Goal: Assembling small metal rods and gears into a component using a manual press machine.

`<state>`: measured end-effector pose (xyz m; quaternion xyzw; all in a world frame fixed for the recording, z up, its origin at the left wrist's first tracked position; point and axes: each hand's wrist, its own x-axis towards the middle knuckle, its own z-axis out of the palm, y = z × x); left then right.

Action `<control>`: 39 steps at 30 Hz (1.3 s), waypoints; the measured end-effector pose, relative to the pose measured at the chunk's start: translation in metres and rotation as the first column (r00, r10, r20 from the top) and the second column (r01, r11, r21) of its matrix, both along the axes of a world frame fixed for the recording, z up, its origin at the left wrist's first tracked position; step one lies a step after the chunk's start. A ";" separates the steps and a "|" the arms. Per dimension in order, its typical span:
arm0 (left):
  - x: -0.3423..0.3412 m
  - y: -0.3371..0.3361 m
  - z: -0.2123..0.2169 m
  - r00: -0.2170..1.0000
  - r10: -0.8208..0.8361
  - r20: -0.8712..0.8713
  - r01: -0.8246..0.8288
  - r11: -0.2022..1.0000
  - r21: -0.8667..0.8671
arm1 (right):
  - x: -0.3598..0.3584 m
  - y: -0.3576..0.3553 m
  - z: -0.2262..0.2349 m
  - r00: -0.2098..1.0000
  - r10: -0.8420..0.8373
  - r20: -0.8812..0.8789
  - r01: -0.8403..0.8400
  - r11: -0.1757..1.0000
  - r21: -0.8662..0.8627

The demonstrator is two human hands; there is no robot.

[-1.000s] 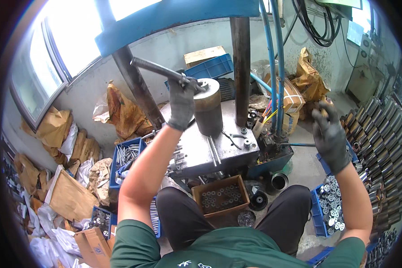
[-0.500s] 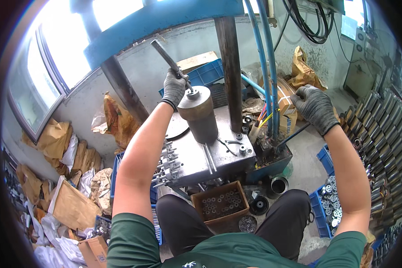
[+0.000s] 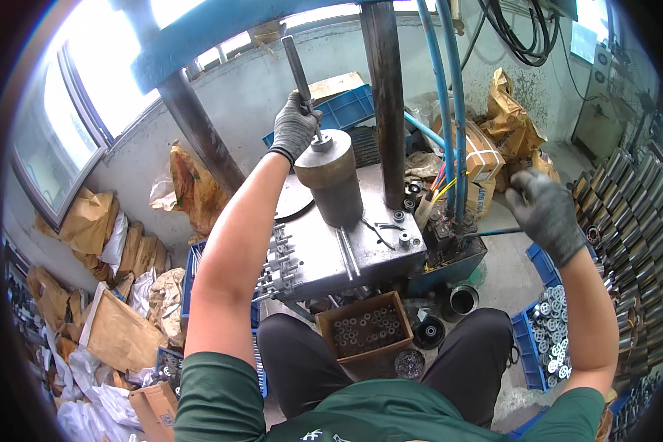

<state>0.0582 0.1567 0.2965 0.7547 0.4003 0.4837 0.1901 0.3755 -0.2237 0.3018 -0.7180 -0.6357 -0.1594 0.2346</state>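
My left hand (image 3: 296, 127), in a grey glove, is closed round a metal rod (image 3: 296, 66). The rod leans slightly left, its lower end at the collar on top of a thick metal cylinder (image 3: 329, 166). That cylinder stands on a steel press table (image 3: 324, 254). Away to the right, my gloved right hand (image 3: 546, 217) is smeared by motion and its fingers look bent. The end of a blue lever (image 3: 493, 231) meets its near side; whether the hand grips the lever is hidden.
Two thin rods (image 3: 348, 252) and small round parts (image 3: 404, 238) lie on the table. Dark press columns (image 3: 385, 103) rise behind it. Below stands a cardboard box (image 3: 365, 353) of small rings. A blue crate (image 3: 527, 346) of metal parts is at right, wrapped bundles (image 3: 121, 335) at left.
The rod has swung closer to upright in my left hand. My right hand has moved down and to the right, and the lever has dropped from a slant to nearly level.
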 end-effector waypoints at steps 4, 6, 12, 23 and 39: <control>0.001 -0.001 -0.003 0.996 0.080 -0.027 -0.077 0.994 0.080 | -0.005 -0.062 -0.027 0.999 0.034 0.019 -0.031 0.990 -0.136; 0.005 -0.001 -0.004 0.996 0.090 -0.025 -0.088 0.994 0.069 | 0.003 -0.085 -0.044 1.000 0.027 0.004 -0.024 0.951 -0.307; 0.000 0.013 -0.015 0.999 -0.019 0.041 0.018 1.000 0.022 | 0.011 -0.089 -0.040 0.994 0.031 -0.108 -0.068 0.931 -0.359; 0.013 -0.009 -0.037 0.982 0.008 0.188 -0.016 0.999 0.037 | 0.008 -0.093 -0.042 0.972 0.096 -0.215 -0.169 0.921 -0.350; 0.010 -0.016 -0.035 0.983 0.047 0.177 -0.064 0.994 0.092 | 0.005 -0.094 -0.046 0.970 0.079 -0.229 -0.156 0.928 -0.339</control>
